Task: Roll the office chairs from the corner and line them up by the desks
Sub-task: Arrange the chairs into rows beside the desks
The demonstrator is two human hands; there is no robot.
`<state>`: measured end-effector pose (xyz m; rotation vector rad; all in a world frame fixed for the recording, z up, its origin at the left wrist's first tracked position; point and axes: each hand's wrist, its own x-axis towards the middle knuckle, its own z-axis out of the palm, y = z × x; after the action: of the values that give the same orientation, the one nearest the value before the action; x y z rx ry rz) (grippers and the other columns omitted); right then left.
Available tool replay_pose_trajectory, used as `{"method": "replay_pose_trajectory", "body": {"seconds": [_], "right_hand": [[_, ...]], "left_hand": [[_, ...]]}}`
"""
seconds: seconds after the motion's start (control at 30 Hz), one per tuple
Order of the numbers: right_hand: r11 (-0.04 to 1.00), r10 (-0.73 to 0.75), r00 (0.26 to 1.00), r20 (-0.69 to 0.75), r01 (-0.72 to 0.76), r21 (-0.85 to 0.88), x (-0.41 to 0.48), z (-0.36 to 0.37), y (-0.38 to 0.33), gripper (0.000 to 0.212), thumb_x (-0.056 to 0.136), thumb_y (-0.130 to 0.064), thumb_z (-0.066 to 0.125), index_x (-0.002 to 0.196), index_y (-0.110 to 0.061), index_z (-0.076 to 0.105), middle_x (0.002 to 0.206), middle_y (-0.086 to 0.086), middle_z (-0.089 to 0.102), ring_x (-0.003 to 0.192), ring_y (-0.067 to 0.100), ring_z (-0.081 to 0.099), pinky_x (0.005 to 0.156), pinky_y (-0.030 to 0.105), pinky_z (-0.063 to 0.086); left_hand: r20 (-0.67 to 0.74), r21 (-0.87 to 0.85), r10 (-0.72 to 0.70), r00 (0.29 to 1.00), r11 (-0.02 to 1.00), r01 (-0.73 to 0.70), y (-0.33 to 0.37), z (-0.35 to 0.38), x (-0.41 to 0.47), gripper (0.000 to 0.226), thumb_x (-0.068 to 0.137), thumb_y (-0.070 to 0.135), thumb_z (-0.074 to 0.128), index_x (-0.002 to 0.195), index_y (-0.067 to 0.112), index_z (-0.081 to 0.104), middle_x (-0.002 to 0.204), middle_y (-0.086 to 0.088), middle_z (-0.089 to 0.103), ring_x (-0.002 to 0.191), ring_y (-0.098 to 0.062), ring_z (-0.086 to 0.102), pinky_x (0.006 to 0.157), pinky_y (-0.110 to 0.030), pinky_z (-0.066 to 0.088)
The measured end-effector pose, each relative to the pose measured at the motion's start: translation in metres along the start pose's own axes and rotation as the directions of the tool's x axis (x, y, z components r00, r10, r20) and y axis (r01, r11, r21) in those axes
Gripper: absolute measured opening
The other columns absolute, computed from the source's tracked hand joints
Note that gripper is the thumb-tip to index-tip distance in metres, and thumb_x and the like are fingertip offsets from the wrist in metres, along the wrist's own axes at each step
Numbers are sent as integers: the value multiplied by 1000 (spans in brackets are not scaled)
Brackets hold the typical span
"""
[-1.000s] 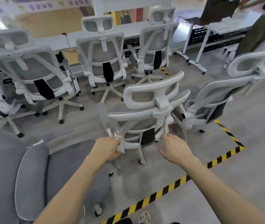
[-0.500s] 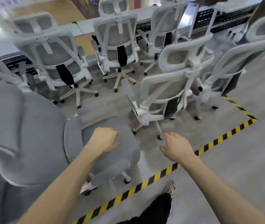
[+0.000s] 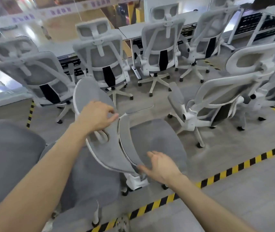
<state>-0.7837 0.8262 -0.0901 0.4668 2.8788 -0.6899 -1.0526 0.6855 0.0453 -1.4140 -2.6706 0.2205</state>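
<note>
Two hands | left grip curled over chair backrest | right grip spread open, contact blurred

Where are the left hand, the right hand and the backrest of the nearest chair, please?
left hand (image 3: 98,115): head view, on the back of the hand.
right hand (image 3: 161,166): head view, on the middle of the hand.
backrest (image 3: 87,92): head view, on the grey mesh above the left hand.

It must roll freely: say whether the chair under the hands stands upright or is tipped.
Upright: the chair has a level seat and wheels on the floor; the left hand grips its backrest.
</note>
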Motion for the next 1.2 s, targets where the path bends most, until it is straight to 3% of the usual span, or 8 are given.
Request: {"method": "replay_pose_trajectory", "body": {"seconds": [0.1,0.2,0.37,0.47,0.6,0.8,0.93,1.2], "right_hand": [[997,7,998,61,-12,76,29,17,-59,88,90,-88,54,140,-15,59,129,7,68,120,31,65,98,46,55],[999,40,991,124,-43,18,63,38,-111,95,83,-92,58,139,-14,52,120,9,68,109,33,67,86,46,57],[996,91,985,148,-86,-38,102,68,-161,53,92,-51,64,125,-15,44,97,7,62,93,36,65,69,39,43],[997,68,979,191,-60,-48,115,70,-168,41,91,-44,60,115,-17,40,78,-2,51,76,31,56,65,43,48],[998,38,983,181,-29,-52,132,70,-184,41,94,-44,59,115,-14,41,72,-3,48,69,31,48,64,42,45],[1000,23,988,150,-21,-15,159,75,-198,37,91,-45,58,108,-17,40,70,0,54,65,31,50,62,43,46],[1000,-1,990,144,1,2,183,77,-202,42,88,-48,56,113,-16,44,82,7,67,77,36,65,73,47,57],[999,-51,994,102,51,0,238,61,-207,46,93,-44,62,120,-9,47,99,17,72,95,42,69,70,36,36]], "left_hand": [[49,-205,22,999,979,-12,-54,9,10,56,108,64,40,92,27,79,87,2,79,88,-25,67,93,-39,46],[40,-251,142,989,960,-127,-95,22,20,68,100,69,31,77,22,74,69,2,71,77,-21,65,110,-38,42],[-100,-238,281,955,925,-297,-132,38,14,61,98,62,36,86,26,83,97,7,83,104,-14,72,115,-32,36],[-154,-264,294,943,908,-326,-143,43,13,62,97,60,35,91,25,86,104,6,84,109,-12,72,114,-31,36],[-171,-273,306,937,899,-343,-160,50,23,64,97,58,32,85,23,84,99,6,84,107,-12,72,114,-29,35],[-183,-244,319,930,902,-357,-185,63,41,64,100,55,30,77,21,79,90,9,81,102,-9,72,113,-31,35],[-198,-237,310,930,905,-353,-205,71,54,59,100,53,35,81,25,83,96,10,83,112,-4,70,114,-33,38],[-186,-246,245,952,926,-286,-242,76,88,55,101,48,38,90,26,87,107,11,84,118,1,67,117,-33,36]]}}
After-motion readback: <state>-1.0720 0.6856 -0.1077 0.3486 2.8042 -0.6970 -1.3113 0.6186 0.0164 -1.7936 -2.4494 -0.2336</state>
